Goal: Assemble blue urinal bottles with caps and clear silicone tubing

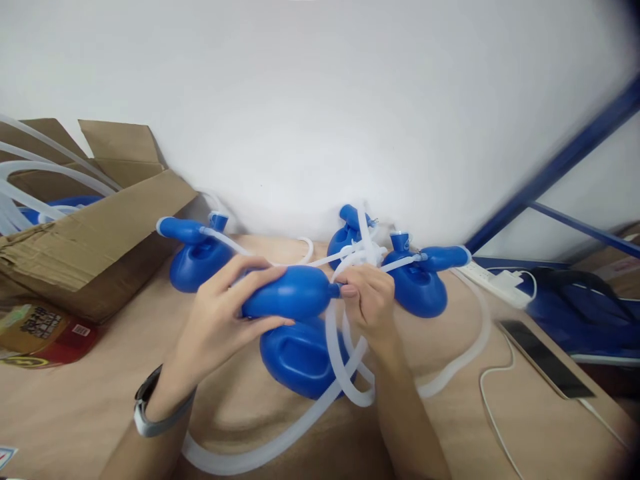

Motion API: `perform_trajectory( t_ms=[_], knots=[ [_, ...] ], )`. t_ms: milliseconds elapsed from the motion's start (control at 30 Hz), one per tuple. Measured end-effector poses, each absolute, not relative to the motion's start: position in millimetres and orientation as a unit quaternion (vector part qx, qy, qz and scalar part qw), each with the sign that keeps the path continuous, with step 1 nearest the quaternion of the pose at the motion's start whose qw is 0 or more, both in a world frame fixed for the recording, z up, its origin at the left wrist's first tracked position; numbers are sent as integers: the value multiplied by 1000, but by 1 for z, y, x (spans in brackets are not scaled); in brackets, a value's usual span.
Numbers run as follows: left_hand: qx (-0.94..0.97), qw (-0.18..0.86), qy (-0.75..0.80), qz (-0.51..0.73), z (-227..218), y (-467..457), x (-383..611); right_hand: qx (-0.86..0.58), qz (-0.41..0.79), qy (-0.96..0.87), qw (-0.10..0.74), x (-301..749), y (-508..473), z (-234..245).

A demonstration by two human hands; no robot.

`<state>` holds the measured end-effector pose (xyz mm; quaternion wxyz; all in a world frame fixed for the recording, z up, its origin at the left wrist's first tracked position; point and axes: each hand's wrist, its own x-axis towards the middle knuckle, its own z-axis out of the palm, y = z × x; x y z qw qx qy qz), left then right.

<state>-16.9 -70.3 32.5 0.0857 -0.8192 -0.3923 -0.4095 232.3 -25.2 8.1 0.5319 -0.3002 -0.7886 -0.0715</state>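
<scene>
My left hand (240, 300) is wrapped around a blue bottle-shaped plastic piece (295, 292), thumb below and fingers above. Its narrow nozzle points right, where my right hand (367, 293) pinches with closed fingers; whether a tube end is also between them is hidden. Just under the piece lies a blue plastic jug (300, 357) with a moulded grip. White flexible tubing (270, 450) loops in front of the jug and past my right wrist. Similar blue jugs stand behind: one at left (195, 267), one at right (420, 290), another (340, 243) against the wall.
An open cardboard box (100, 247) with tubes and blue parts stands at left, beside a red and yellow container (45, 337). At right are a phone (547, 359), a white cable (487, 393), a power strip (493, 280) and a blue metal frame (555, 160).
</scene>
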Motion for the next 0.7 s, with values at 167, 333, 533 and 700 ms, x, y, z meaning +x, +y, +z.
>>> perform_trajectory(
  t_ms=[167, 333, 533, 700],
  knots=[
    [-807, 100, -406, -417, 18, -76, 5, -394, -36, -706, 587, 230, -26, 3],
    [-814, 150, -358, -432, 15, -84, 11, -368, 13, -721, 588, 241, -40, 16],
    [-820, 220, -306, -431, 22, -83, -2, -366, 30, -759, 538, 239, -44, 20],
    [-827, 185, -338, -410, 22, -86, -4, -348, -4, -766, 540, 237, -40, 15]
  ],
)
